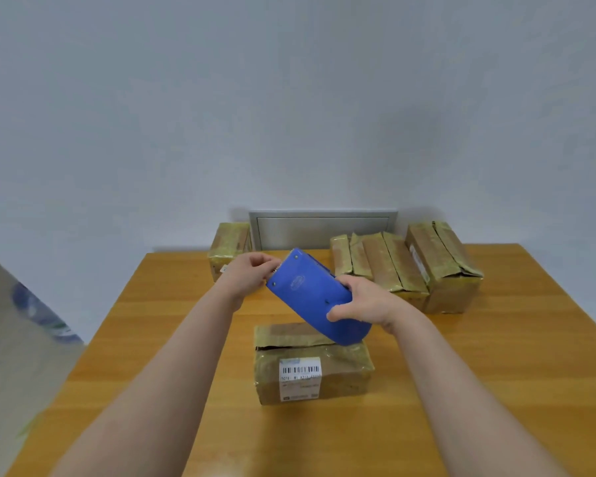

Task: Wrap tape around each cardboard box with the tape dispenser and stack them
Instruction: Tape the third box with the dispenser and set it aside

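Boxes: five on table (496, 373), near box (310, 376), one far left (227, 249), three far right (406, 266). Dispenser (310, 294), single, tilted above near box. Right hand (362, 301) grips its body, left hand (248, 273) pinches its toothed end

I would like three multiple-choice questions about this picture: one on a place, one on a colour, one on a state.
1. Where is the box with the barcode label?
A. at the back right
B. in the near middle of the table
C. on the floor

2. What colour is the tape dispenser?
A. red
B. blue
C. black

3. How is the tape dispenser?
A. lying flat on the table
B. standing on a back box
C. gripped by the right hand

Answers: 1 B, it sits between the person's arms; 2 B, its shell is blue; 3 C, fingers curl round its lower end.
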